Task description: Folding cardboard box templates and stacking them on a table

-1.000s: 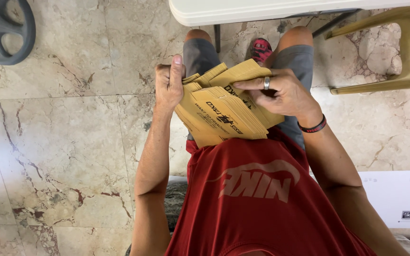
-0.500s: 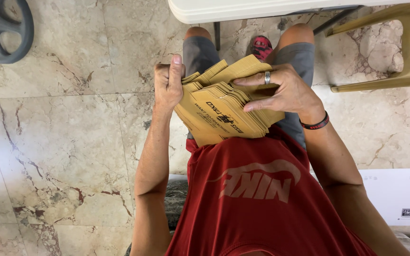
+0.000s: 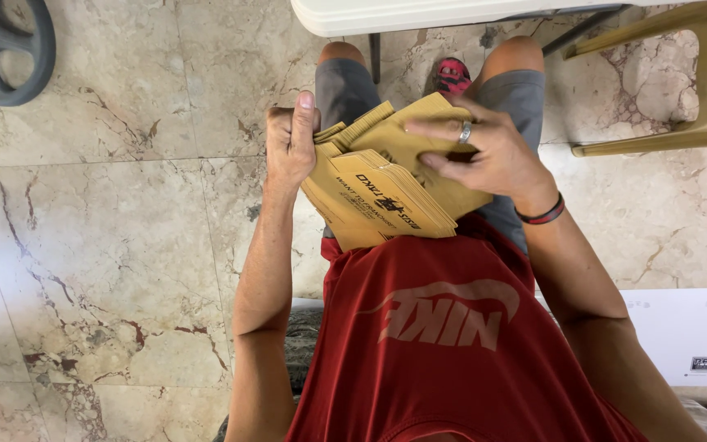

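— Where does the camera sit?

— On the person's head, facing almost straight down the body. The red shirt (image 3: 452,344) fills the lower middle of the frame, very near the lens.

— And the hands?

— Close too, just above centre: the left hand (image 3: 290,143) and the right hand (image 3: 484,151), on a stack of brown cardboard sheets (image 3: 386,188) over the lap.

— What lies farther off?

— The marble floor (image 3: 108,245) takes the whole left half. The edge of the white bench (image 3: 419,15) runs along the top, a tan plastic chair (image 3: 697,74) sits upper right, and a grey wheel (image 3: 2,49) upper left.

— Is there a second view?

— No, only this one, so no part of the scene is shared.
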